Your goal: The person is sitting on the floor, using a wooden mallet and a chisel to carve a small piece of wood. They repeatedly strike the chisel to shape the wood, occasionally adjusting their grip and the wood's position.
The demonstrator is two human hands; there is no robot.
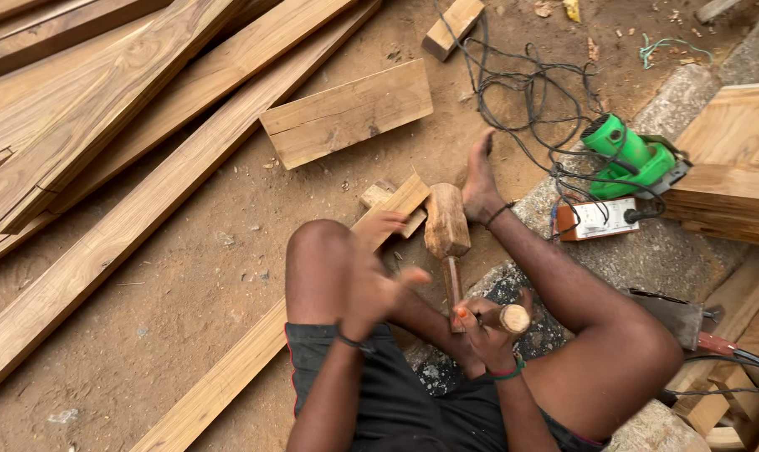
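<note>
The person is sitting low on a stone kerb [689, 259], knees up, bare feet on the dirt floor [187, 310]; the right hand [484, 331] is closing its grip around the handle of a wooden mallet [446, 222], whose head is pointing away towards the right foot [480, 184]; the same hand is also pinching a short round-handled tool [513, 318], most likely a chisel, though its blade is hidden; the left hand [379, 285] is hovering open above the left knee, fingers spread and blurred, gripping nothing; just beyond it a plank [254, 351] is running under the legs, with small offcuts [388, 201] lying beside the mallet head.

By my reading, this is the sorting-out of tools before a cut; one hand is carrying both, so the next move is calling for the chisel to pass to the free left hand and its edge to be set on the plank, with the mallet kept clear of the toes.

Well apart on the right, a green power tool [630, 159] is resting amid tangled cable [522, 92]; long boards [103, 109] are lying at the upper left.
</note>
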